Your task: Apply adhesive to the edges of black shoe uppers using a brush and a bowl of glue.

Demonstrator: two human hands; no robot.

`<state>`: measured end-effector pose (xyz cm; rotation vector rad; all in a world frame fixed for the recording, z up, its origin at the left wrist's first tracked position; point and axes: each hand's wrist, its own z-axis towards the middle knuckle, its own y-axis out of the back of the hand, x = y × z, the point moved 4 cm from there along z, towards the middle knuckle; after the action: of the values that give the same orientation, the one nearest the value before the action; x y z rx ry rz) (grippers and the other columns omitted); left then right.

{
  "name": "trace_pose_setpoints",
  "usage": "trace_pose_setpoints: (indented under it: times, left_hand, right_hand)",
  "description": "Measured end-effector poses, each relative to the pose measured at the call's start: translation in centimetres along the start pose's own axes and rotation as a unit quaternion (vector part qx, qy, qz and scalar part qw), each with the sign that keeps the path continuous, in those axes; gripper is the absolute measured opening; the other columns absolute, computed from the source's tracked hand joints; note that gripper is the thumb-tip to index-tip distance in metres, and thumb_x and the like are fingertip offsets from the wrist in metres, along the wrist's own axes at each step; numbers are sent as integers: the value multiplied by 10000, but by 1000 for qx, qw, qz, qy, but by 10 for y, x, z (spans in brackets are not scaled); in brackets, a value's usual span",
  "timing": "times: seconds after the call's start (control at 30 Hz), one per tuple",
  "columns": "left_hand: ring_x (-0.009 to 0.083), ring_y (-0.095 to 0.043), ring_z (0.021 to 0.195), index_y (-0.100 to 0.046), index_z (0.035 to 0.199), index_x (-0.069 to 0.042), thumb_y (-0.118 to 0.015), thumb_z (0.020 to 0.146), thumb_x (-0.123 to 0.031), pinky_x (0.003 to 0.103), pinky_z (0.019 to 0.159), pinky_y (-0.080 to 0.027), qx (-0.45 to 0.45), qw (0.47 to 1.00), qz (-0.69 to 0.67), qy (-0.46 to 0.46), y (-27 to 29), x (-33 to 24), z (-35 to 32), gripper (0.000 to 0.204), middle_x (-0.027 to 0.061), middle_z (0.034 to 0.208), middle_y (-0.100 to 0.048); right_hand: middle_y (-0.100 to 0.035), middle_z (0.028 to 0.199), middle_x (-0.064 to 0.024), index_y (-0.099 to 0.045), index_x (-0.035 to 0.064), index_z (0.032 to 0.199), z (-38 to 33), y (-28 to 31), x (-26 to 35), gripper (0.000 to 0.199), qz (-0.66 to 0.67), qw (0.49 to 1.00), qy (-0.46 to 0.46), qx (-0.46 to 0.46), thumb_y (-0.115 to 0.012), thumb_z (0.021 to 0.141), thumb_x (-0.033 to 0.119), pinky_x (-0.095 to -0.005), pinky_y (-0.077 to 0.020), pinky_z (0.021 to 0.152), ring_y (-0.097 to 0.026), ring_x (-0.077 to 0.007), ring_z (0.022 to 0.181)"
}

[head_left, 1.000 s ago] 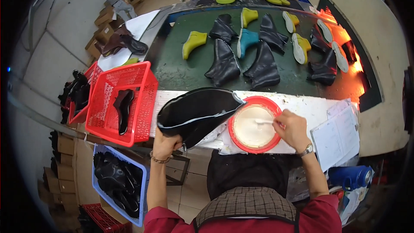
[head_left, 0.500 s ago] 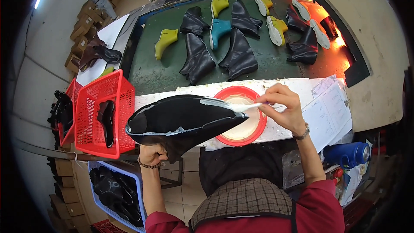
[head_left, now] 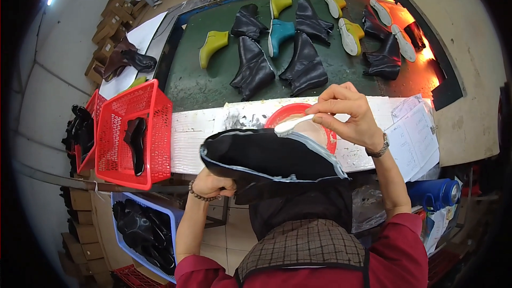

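Note:
My left hand (head_left: 212,184) is closed around the underside of a black boot upper (head_left: 250,154), whose open sole side faces up. A whitish, glue-like coat lines much of its turned edge. In my right hand (head_left: 349,114) a white brush (head_left: 293,124) is pinched between thumb and fingers. Its head touches the far edge of the boot upper, and its bristles are hard to make out. Behind the boot upper, partly covered by it, stands a red bowl (head_left: 273,119) of creamy white liquid (head_left: 314,129).
Black boot uppers (head_left: 253,66), yellow lasts (head_left: 213,47) and a teal last (head_left: 280,34) stand on a green surface (head_left: 192,85), with an orange glow at right. A red basket (head_left: 160,144), a blue basket (head_left: 175,218), papers (head_left: 413,138) and a blue flask (head_left: 434,193) surround me.
The boot upper has moved right and nearer to me, covering more of the bowl. The brush has gone from its pointed right end to farther left along the far edge.

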<state>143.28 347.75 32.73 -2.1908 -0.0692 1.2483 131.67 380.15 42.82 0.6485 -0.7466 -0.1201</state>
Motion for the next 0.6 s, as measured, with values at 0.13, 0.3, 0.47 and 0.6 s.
trace_pose_setpoints:
  times: [0.13, 0.3, 0.47, 0.6]
  left_hand:
    - [113, -388, 401, -587, 1139, 137, -515, 695, 173, 261, 370, -248, 3, 999, 19, 26, -23, -2, 8, 451, 122, 592, -544]
    - [112, -418, 396, -588, 1123, 68, -479, 680, 215, 273, 368, -272, 49, 994, 15, 95, -34, 11, 19, 480, 63, 543, -498]
    - [103, -381, 377, -589, 1170, 92, -503, 630, 171, 242, 345, -232, 25, 988, -78, 133, -41, 14, 17, 553, 115, 596, -546]
    - [99, -357, 363, -582, 1210, 84, -487, 596, 161, 248, 333, -208, -12, 995, -39, 96, -34, 5, 12, 626, 104, 593, -537]
  right_hand:
    - [-667, 848, 13, -807, 133, 970, 14, -6, -2, 174, -8, 999, 32, 35, -820, 797, 143, -300, -357, 774, -580, -117, 778]
    - [-653, 866, 25, -795, 145, 951, 38, -22, 4, 149, 0, 992, 104, 67, -806, 831, 232, -301, -345, 765, -579, -118, 774]
    - [-649, 863, 28, -794, 152, 939, 50, -44, 7, 143, -3, 987, 129, 90, -802, 832, 245, -307, -347, 797, -581, -117, 785]
    - [-646, 861, 33, -794, 161, 919, 50, -42, 0, 140, 2, 990, 119, 80, -813, 806, 241, -307, -347, 792, -583, -117, 783]
